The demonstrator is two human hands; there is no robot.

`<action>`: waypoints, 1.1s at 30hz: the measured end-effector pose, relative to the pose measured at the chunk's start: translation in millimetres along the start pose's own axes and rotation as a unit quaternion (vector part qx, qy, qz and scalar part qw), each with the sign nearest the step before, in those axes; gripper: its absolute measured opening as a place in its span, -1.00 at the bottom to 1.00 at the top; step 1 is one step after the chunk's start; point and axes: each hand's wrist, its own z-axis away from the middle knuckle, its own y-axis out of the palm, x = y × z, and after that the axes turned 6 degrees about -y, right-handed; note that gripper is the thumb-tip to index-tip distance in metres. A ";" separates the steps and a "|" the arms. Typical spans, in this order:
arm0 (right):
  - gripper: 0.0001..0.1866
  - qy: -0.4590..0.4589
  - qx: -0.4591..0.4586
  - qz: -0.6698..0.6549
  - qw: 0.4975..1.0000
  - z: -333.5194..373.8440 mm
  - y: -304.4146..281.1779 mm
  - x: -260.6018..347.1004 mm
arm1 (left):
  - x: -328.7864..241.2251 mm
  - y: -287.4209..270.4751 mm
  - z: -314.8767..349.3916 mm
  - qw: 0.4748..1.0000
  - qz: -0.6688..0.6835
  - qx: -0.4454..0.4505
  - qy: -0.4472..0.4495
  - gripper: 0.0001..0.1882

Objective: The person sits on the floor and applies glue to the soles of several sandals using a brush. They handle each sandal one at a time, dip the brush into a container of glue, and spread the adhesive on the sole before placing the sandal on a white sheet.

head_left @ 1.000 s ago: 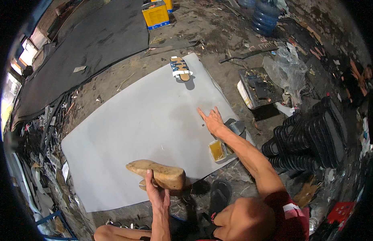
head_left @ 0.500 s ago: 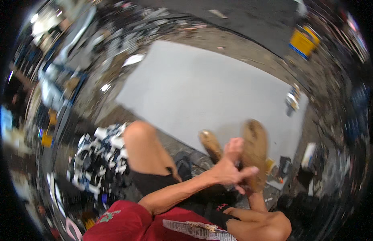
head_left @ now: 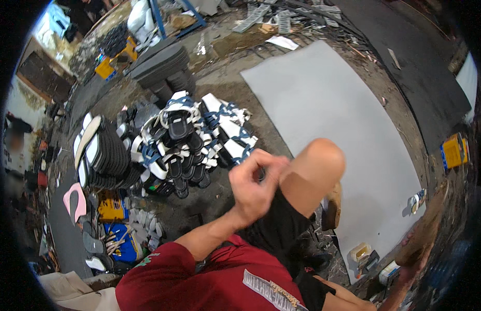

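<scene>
Curling half-closed, apparently empty, my left hand (head_left: pixel 255 186) is nearer the white-and-blue strapped sandals (head_left: pixel 191 140), heaped far-left of it. My right hand (head_left: pixel 421 260) grips a brown wooden shoe last (head_left: pixel 425 229), long axis slanting far-right.

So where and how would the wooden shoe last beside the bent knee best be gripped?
Probably around the exposed middle of the wooden shoe last, coming from the person's right: the bent knee crowds its left, and its long, narrow visible body suits a crosswise wrap.
</scene>
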 end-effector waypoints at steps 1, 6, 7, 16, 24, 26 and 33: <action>-0.18 0.035 -0.062 -0.001 0.997 -0.3 -17.3 6.7 | 23.1 -18.0 -3.1 0.993 0.008 -0.048 -0.104 -0.87; -0.26 0.051 -0.040 0.356 0.932 -28.2 74.0 14.7 | 212.7 -113.7 61.3 0.752 0.224 -0.328 -0.526 -0.74; -0.27 0.042 -0.039 0.419 0.906 -29.1 94.3 8.9 | 213.7 -115.6 66.4 0.722 0.184 -0.365 -0.558 -0.77; -0.34 0.195 -0.016 0.327 0.924 0.6 149.4 -79.9 | 88.5 -147.8 -33.5 0.834 0.323 -0.392 -0.217 -0.24; -0.29 0.197 -0.115 0.403 0.887 17.0 151.2 -79.3 | 88.3 -173.4 -67.2 0.852 0.304 -0.393 -0.166 -0.65; -0.28 0.200 -0.116 0.426 0.875 21.8 152.0 -73.9 | 85.5 -160.8 -61.0 0.869 0.316 -0.357 -0.136 -0.70; -0.20 0.207 -0.032 0.528 0.823 35.1 167.1 -49.8 | 44.8 -93.8 -53.0 0.913 0.315 -0.256 -0.047 -0.67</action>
